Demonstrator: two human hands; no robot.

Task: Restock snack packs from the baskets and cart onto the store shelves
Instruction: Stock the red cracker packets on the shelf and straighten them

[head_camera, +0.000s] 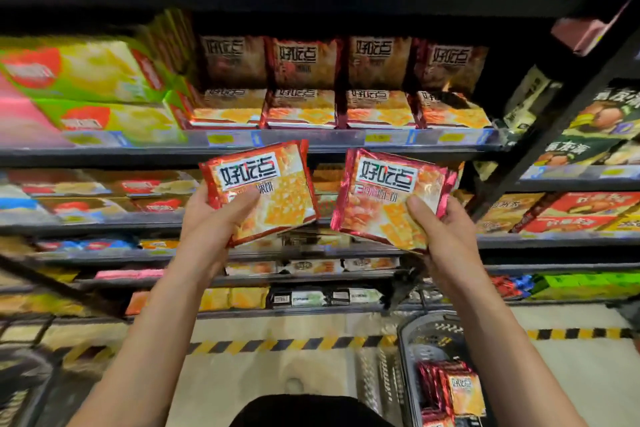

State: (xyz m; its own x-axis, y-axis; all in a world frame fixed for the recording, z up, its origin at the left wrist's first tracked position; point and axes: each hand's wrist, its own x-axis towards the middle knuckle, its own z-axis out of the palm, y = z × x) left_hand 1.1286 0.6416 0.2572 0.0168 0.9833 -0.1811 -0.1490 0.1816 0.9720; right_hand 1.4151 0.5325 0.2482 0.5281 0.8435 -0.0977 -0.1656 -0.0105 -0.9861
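Left hand (207, 215) and right hand (445, 222) each clamp fingers on a red pack stack (263, 191). Matching shelf row (341, 107) sits at 12 o'clock, just above; right stack (388, 198) looks nearer its open slot.

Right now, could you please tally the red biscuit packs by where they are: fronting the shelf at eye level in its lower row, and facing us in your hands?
Lower row on the shelf: 4 red biscuit packs
Front pack in the left hand: 1
Front pack in the right hand: 1
Total: 6
More packs may sit behind each front one; the count cannot be told.
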